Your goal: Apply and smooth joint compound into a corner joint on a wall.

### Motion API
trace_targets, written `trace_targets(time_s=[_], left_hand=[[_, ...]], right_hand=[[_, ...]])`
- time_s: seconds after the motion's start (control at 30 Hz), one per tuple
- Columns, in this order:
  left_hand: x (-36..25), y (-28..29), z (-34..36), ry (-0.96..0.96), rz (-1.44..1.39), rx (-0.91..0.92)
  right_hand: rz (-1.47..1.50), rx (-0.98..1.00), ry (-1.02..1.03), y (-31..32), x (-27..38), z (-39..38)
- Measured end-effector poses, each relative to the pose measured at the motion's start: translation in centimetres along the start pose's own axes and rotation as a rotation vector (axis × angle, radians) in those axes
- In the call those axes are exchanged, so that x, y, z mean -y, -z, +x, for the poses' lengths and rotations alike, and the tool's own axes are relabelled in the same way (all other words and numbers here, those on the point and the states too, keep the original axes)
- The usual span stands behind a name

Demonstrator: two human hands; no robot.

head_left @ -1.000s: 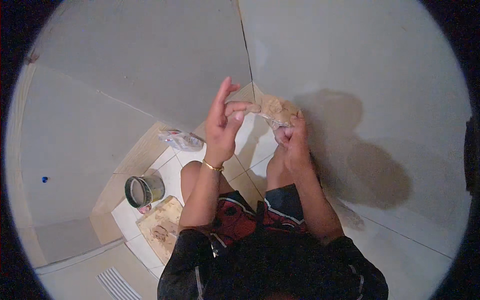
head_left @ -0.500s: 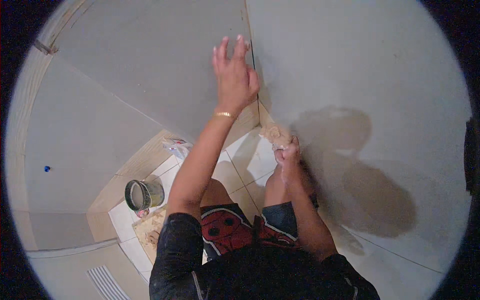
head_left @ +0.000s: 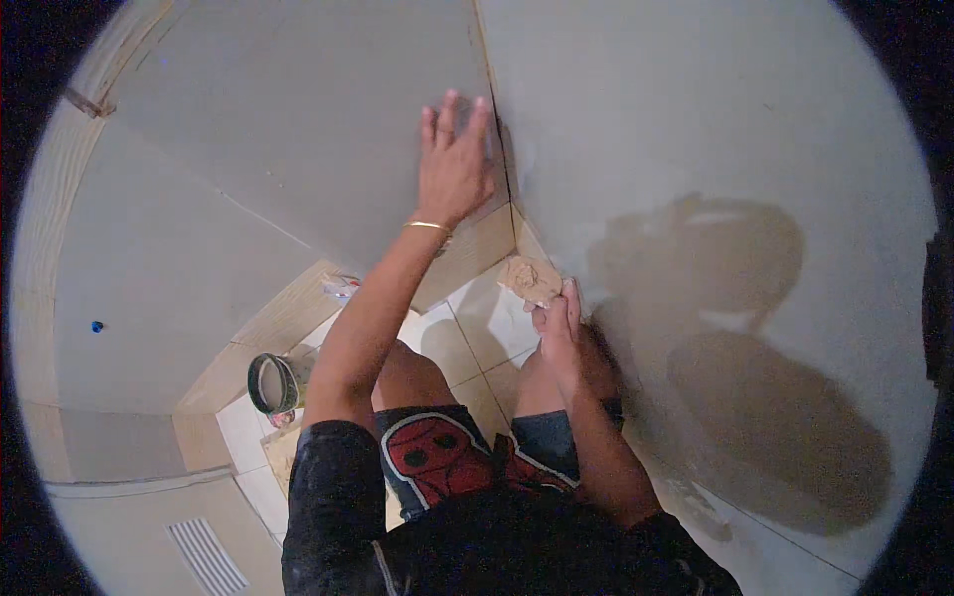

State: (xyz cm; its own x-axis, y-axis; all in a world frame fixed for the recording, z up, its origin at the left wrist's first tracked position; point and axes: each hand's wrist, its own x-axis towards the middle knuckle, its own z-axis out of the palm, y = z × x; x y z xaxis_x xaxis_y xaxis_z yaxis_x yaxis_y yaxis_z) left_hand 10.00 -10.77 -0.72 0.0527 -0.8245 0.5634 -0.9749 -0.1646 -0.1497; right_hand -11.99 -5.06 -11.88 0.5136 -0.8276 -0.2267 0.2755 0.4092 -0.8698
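Observation:
My left hand point(head_left: 455, 164), a gold-coloured bracelet at its wrist, reaches to the grey left wall panel point(head_left: 338, 109) just beside the dark vertical seam point(head_left: 505, 159) of the corner. Its fingers are spread and point up; whether their tips touch the panel I cannot tell. Lower and to the right, my right hand point(head_left: 556, 313) grips a small flat piece carrying a lump of beige paste point(head_left: 527, 278), held above the tiled floor near the foot of the corner.
A dark bucket point(head_left: 273, 382) stands on the white tiles point(head_left: 442, 343) at left, beside a paste-smeared board point(head_left: 281, 444), partly hidden by my arm. A plastic packet point(head_left: 338, 285) lies by the wooden skirting point(head_left: 278, 303). The right wall point(head_left: 715, 119) carries shadows. A striped vent point(head_left: 207, 556) is at lower left.
My left hand has left the paste piece, risen to the wall corner, then shifted slightly down and left. My right hand, still holding the piece, has moved lower.

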Motion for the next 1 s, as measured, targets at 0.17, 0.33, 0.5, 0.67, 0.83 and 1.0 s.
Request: trace_targets(time_s=[0.17, 0.33, 0.5, 0.67, 0.83, 1.0], left_hand=[[-0.1, 4.4, 4.7, 0.031, 0.025, -0.316], [0.7, 0.6, 3.1, -0.051, 0.061, -0.297], [0.1, 1.1, 1.5, -0.063, 0.0, -0.046], [0.6, 6.3, 5.8, -0.025, -0.006, -0.411], [0.1, 2.3, 4.1, -0.039, 0.114, -0.181], [-1.0, -0.8, -1.0, -0.043, 0.069, 0.045]], right_hand=[[0.017, -0.086, 0.022, 0.1, -1.0, 0.1], [-0.313, -0.114, 0.228, 0.6, -3.1, 0.8], [-0.29, -0.041, 0.143, 2.1, -3.5, 1.3], [-0.275, -0.094, 0.252, 1.7, -3.3, 1.0], [-0.424, -0.002, 0.212, 1.9, -3.3, 0.8], [-0.038, -0.055, -0.005, -1.2, 2.1, -0.9]])
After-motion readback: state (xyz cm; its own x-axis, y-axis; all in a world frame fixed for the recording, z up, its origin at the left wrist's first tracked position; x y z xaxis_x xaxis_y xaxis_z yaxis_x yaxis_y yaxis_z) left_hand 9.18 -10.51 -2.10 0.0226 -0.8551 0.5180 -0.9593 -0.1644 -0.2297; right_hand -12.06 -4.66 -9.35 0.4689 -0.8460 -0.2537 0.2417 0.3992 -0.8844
